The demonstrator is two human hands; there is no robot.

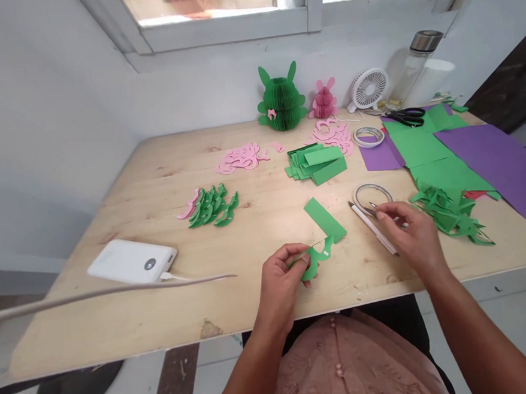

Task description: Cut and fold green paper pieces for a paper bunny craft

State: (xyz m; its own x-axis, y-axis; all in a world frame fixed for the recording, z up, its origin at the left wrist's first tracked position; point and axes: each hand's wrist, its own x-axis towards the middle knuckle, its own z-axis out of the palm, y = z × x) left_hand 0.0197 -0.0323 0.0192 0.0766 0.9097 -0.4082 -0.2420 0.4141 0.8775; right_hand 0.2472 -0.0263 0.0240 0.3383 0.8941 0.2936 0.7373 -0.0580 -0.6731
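Note:
My left hand (pixel 287 279) is closed on a green paper cutout (pixel 323 251) with curved edges and a small white mark. The cutout's upper end overlaps a folded green paper strip (pixel 325 218) lying on the table. At the right, my right hand (pixel 407 235) has its fingers pinched around small dark-tipped scissors (pixel 372 209), whose handles are mostly hidden by the fingers. The scissors' tips lie over a roll of tape (pixel 373 188). Just left of that hand, a white pen (pixel 372 228) rests on the table.
Green scraps (pixel 453 211) and purple sheets (pixel 504 162) lie at the right. Folded green strips (pixel 317 162) sit behind my hands. Green cut pieces (pixel 212 206) and a white power bank (pixel 132 260) with a cable are at the left. Paper rabbits (pixel 282 102) stand by the wall.

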